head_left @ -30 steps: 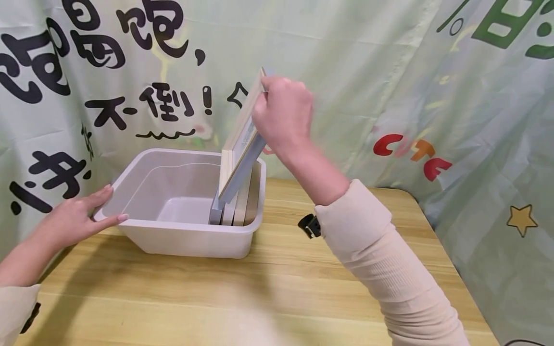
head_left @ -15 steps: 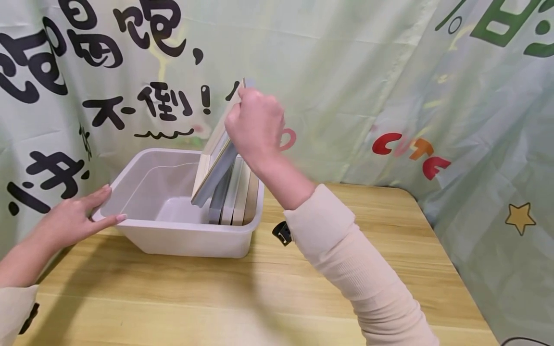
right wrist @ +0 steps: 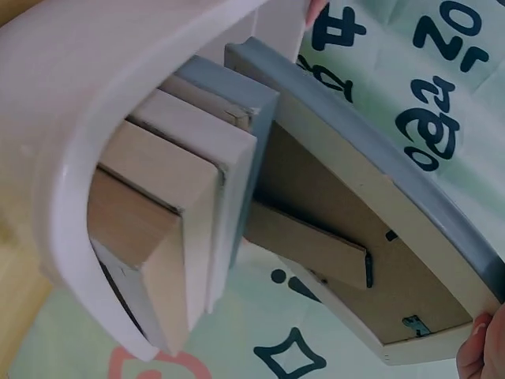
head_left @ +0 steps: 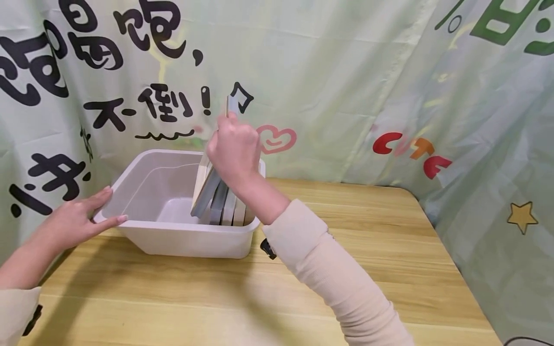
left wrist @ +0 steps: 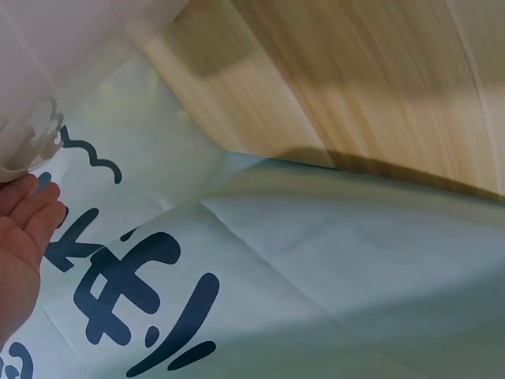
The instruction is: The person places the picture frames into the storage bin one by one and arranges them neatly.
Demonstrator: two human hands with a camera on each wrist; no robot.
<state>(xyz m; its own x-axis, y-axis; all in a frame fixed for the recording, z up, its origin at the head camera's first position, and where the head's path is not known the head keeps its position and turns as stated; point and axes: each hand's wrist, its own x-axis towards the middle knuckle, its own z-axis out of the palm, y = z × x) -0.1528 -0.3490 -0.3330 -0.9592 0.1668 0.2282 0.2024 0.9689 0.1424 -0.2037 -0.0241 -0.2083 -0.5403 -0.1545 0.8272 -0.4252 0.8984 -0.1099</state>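
My right hand [head_left: 235, 149] grips the upper end of a photo frame [head_left: 206, 193], which tilts with its lower end inside a light plastic bin [head_left: 186, 227]. In the right wrist view, the photo frame's brown backing [right wrist: 304, 178], fold-out stand leg [right wrist: 316, 246] and blue-grey edge show, with my fingertips at its corner. Several other frames [right wrist: 177, 154], white, wooden and blue-grey, stand side by side at the bin's right end. My left hand [head_left: 75, 218] rests at the bin's left corner, thumb and index finger spread along the rim; its other fingertips are under the rim in the left wrist view.
The bin stands on a wood-grain table [head_left: 368, 269], toward its back left. A pale green printed curtain [head_left: 329, 86] hangs close behind the table and along its sides. A thin dark cable [head_left: 523, 341] shows at the bottom right.
My right hand has moved left and down with the photo frame, bringing its lower end deeper into the bin, left of the other frames. My left hand has stayed at the bin's corner.
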